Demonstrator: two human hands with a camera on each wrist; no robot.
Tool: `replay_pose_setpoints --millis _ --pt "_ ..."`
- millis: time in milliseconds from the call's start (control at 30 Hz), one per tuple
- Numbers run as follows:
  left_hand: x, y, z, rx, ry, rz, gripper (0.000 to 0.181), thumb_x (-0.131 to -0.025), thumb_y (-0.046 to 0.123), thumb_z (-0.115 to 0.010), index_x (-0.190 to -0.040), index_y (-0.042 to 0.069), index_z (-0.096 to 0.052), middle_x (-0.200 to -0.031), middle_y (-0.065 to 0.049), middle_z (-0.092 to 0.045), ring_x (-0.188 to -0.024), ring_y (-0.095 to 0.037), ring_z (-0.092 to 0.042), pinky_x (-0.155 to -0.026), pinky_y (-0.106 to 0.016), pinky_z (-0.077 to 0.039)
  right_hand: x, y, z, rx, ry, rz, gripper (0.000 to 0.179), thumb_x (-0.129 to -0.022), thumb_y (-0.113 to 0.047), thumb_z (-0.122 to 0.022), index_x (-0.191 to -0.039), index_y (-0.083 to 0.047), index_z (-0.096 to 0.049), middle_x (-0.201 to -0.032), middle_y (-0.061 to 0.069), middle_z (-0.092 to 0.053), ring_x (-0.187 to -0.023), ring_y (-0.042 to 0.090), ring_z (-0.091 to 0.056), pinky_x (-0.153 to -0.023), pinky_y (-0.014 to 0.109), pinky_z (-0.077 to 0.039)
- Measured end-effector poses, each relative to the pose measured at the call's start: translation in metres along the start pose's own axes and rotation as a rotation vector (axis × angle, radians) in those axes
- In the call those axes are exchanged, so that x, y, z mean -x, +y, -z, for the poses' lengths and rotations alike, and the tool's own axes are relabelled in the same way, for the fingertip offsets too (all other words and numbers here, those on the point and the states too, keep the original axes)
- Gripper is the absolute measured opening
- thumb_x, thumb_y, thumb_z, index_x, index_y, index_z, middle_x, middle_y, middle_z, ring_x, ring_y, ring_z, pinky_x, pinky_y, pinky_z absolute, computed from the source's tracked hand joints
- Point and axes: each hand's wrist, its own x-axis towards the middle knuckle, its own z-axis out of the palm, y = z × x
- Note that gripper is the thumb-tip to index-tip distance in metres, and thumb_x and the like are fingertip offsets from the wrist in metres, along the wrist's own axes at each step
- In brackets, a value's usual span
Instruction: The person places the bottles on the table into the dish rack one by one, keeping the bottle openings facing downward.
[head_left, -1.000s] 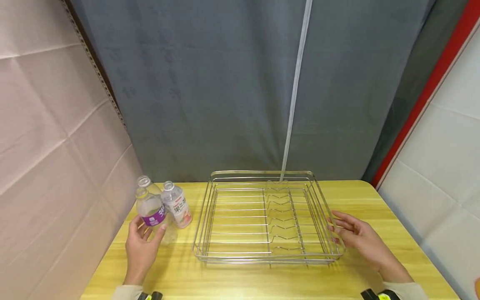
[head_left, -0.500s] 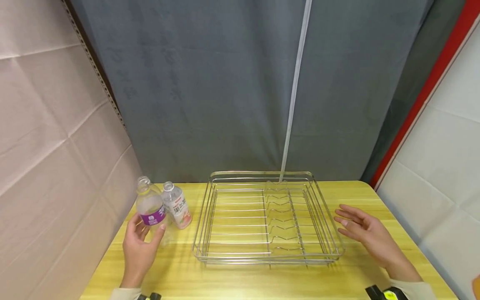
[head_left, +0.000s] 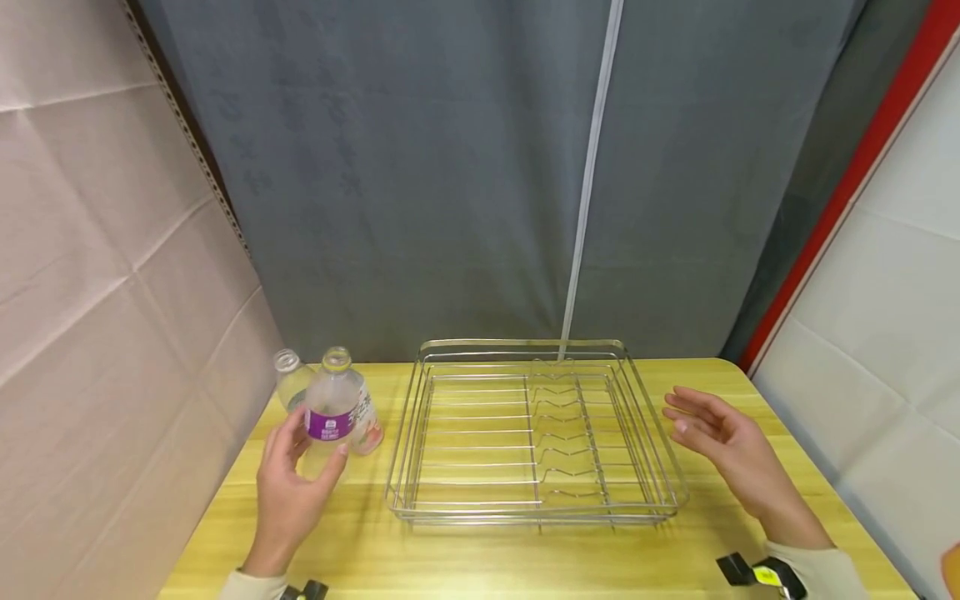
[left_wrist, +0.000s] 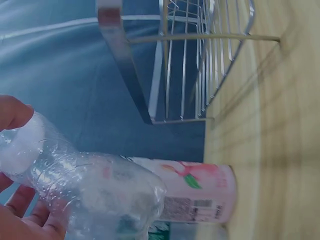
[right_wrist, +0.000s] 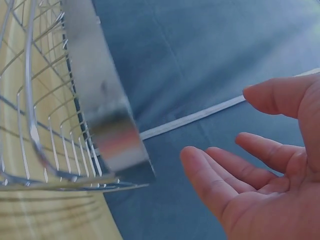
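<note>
My left hand (head_left: 291, 492) holds a clear plastic bottle with a purple label (head_left: 330, 425) between thumb and fingers. In the left wrist view the bottle (left_wrist: 100, 190) is off the tabletop. Partly hidden behind it stands a bottle with a pink peach label (left_wrist: 200, 190). Another clear bottle (head_left: 291, 379) stands to the left, its lower part covered by the hand and the held bottle. On the right, my right hand (head_left: 731, 454) is beside the wire dish rack (head_left: 536, 517), apart from it, fingers loosely bent and holding nothing.
The dish rack stands mid-table on the yellow wood-grain tabletop (head_left: 480, 562). A grey curtain (head_left: 420, 183) hangs at the back. Pale cloth walls (head_left: 112, 333) rise at the left and right, with a red strip (head_left: 832, 217) along the right one.
My left hand has shifted right with the purple-labelled bottle, which now overlaps the peach bottle. The right hand has drawn away from the rack's right side.
</note>
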Motion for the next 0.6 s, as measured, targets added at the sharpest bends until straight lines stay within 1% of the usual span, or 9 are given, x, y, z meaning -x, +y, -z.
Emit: replay_pose_setpoints --millis 133,233,333,467,533,600 --pt "-0.003 0.011 -0.003 -0.013 -0.033 -0.061 0.087 -0.076 -0.009 -0.088 -0.154 0.002 -0.051 -0.134 -0.006 -0.057 -0.119 0.003 -0.056 -0.107 -0.005 -0.045 -0.002 -0.009 -0.005 0.125 0.019 0.022 0.055 -0.107 -0.015 -0.065 -0.157 -0.005 -0.046 -0.137 -0.028 -0.061 -0.122 -0.009 -0.064 -0.090 0.015 -0.061" --pt "-0.006 0.018 -0.006 -0.040 -0.082 -0.080 0.088 -0.076 -0.006 -0.089 -0.155 0.004 -0.050 -0.137 -0.014 -0.058 -0.121 0.003 -0.055 -0.107 -0.006 -0.044 -0.003 -0.014 -0.009 0.167 0.024 0.056 0.053 -0.106 -0.015 -0.066 -0.155 -0.006 -0.049 -0.137 -0.028 -0.062 -0.122 -0.008 -0.064 -0.090 0.013 -0.060" --pt "-0.009 0.023 -0.011 -0.086 -0.142 -0.096 0.089 -0.075 -0.002 -0.091 -0.155 0.008 -0.052 -0.139 -0.014 -0.059 -0.121 0.001 -0.053 -0.106 -0.005 -0.042 -0.004 -0.019 -0.015 0.176 0.010 0.096 0.052 -0.105 -0.011 -0.067 -0.154 -0.005 -0.051 -0.138 -0.024 -0.062 -0.123 -0.007 -0.064 -0.090 0.013 -0.060" --pt "-0.014 0.029 -0.020 -0.132 -0.225 -0.138 0.089 -0.073 0.003 -0.093 -0.153 0.011 -0.055 -0.136 -0.010 -0.062 -0.118 -0.004 -0.056 -0.105 -0.004 -0.042 -0.006 -0.028 -0.022 0.179 -0.012 0.136 0.052 -0.103 -0.008 -0.068 -0.152 -0.006 -0.052 -0.141 -0.019 -0.062 -0.124 -0.008 -0.062 -0.090 0.014 -0.060" --pt "-0.016 0.033 -0.024 -0.150 -0.261 -0.165 0.088 -0.073 0.006 -0.094 -0.153 0.011 -0.056 -0.136 -0.009 -0.063 -0.117 -0.008 -0.058 -0.103 -0.006 -0.044 -0.007 -0.032 -0.024 0.188 -0.021 0.152 0.052 -0.103 -0.008 -0.069 -0.152 -0.007 -0.053 -0.142 -0.019 -0.061 -0.124 -0.008 -0.061 -0.091 0.014 -0.060" --pt "-0.017 0.037 -0.028 -0.166 -0.293 -0.184 0.086 -0.074 0.009 -0.095 -0.152 0.011 -0.057 -0.137 -0.008 -0.064 -0.116 -0.011 -0.061 -0.102 -0.011 -0.048 -0.008 -0.036 -0.027 0.182 -0.033 0.166 0.052 -0.102 -0.007 -0.069 -0.152 -0.007 -0.054 -0.142 -0.021 -0.060 -0.125 -0.007 -0.061 -0.092 0.014 -0.060"
